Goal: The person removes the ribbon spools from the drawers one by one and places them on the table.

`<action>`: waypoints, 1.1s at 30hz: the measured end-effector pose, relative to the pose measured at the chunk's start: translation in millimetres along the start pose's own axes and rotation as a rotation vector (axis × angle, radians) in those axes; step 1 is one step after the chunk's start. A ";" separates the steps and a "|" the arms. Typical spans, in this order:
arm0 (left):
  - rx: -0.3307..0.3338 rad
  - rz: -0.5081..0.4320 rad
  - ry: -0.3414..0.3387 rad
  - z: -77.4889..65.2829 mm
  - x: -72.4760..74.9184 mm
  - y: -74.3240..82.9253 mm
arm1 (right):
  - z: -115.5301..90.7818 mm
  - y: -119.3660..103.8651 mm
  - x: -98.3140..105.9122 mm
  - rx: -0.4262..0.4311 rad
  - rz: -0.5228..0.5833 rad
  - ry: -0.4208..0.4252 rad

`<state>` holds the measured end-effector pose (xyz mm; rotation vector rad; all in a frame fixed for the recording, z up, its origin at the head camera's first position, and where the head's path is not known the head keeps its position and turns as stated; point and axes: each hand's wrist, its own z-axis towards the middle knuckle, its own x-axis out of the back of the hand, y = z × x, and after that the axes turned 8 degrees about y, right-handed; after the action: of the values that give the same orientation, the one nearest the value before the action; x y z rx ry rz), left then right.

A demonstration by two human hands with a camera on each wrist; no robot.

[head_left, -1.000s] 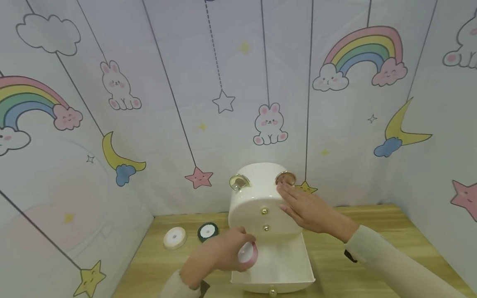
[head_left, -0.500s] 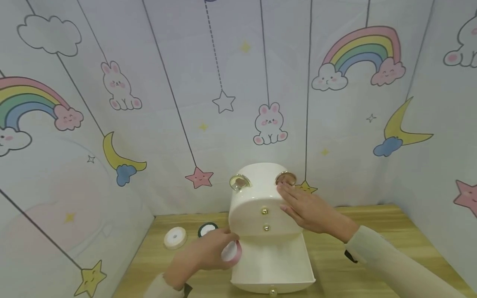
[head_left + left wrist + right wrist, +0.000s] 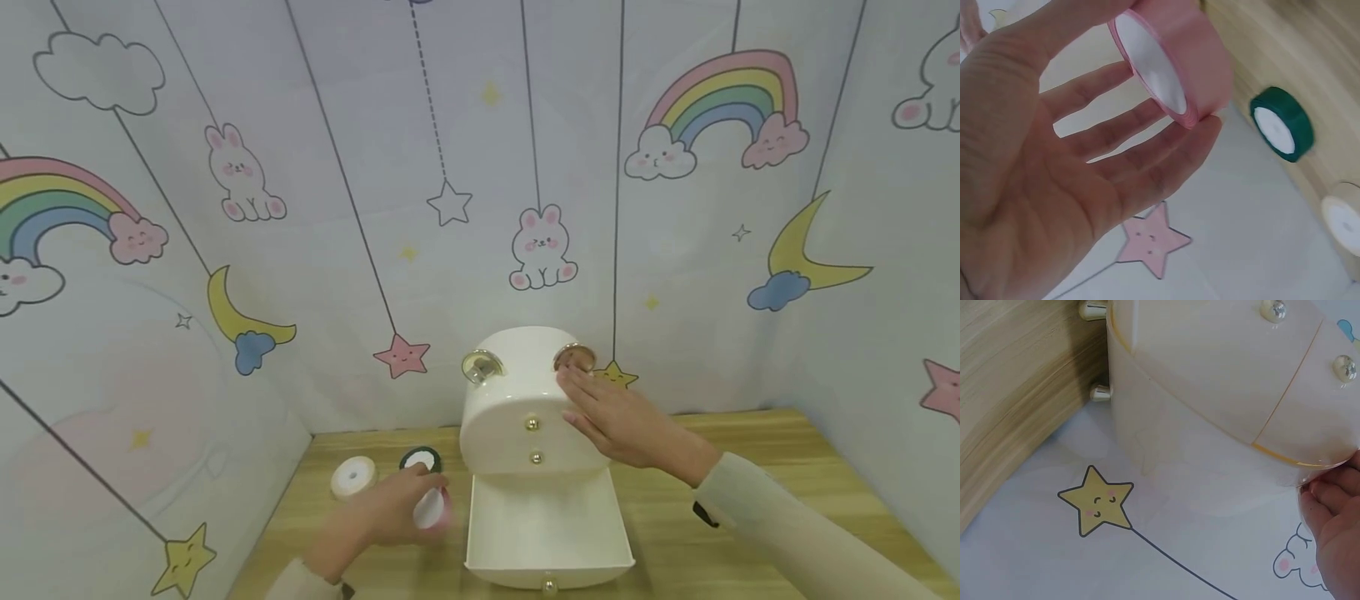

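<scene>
My left hand (image 3: 378, 510) pinches a roll of pink ribbon (image 3: 1204, 59) between thumb and fingers, over the table just left of the pulled-out drawer (image 3: 551, 521). That drawer belongs to a glossy white storage box (image 3: 495, 437) with gold knobs and two round gold ears. Its inside shows bare white. My right hand (image 3: 626, 421) rests with extended fingers on the box's top right, near the right ear (image 3: 576, 357). In the right wrist view, its fingertips (image 3: 1317, 509) touch the box's edge.
A roll of dark green ribbon (image 3: 1285, 122) lies on the wooden table (image 3: 705, 533), partly behind my left hand in the head view. Left of it is a cream ribbon roll (image 3: 353, 477). A printed cloth backdrop (image 3: 337, 250) stands behind and at both sides.
My left hand has moved left with the pink ribbon roll, from over the open drawer to beside it. The right hand and the box have stayed in place.
</scene>
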<state>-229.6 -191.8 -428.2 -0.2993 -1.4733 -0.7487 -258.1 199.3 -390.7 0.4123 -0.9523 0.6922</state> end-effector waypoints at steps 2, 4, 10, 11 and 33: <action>0.018 0.003 -0.007 -1.3 -3.0 -6.9 | -0.2 0.3 -0.4 -0.002 -0.002 -0.003; 0.032 0.004 -0.011 -2.7 -6.3 -13.8 | -0.3 0.6 -0.7 -0.004 -0.004 -0.006; 0.082 -0.039 -0.018 -7.5 -17.1 -34.3 | 0.6 1.4 -2.0 -0.013 -0.004 -0.016; 0.097 -0.047 -0.021 -8.6 -18.9 -37.3 | 0.7 1.6 -2.0 -0.015 -0.004 -0.018; 0.119 0.028 -0.007 -27.8 -40.5 -76.3 | 0.4 -0.8 0.4 -0.055 0.013 -0.040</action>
<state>-252.0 -254.6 -489.8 -0.2316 -1.5106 -0.6354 -257.6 198.6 -390.2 0.3729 -1.0100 0.6701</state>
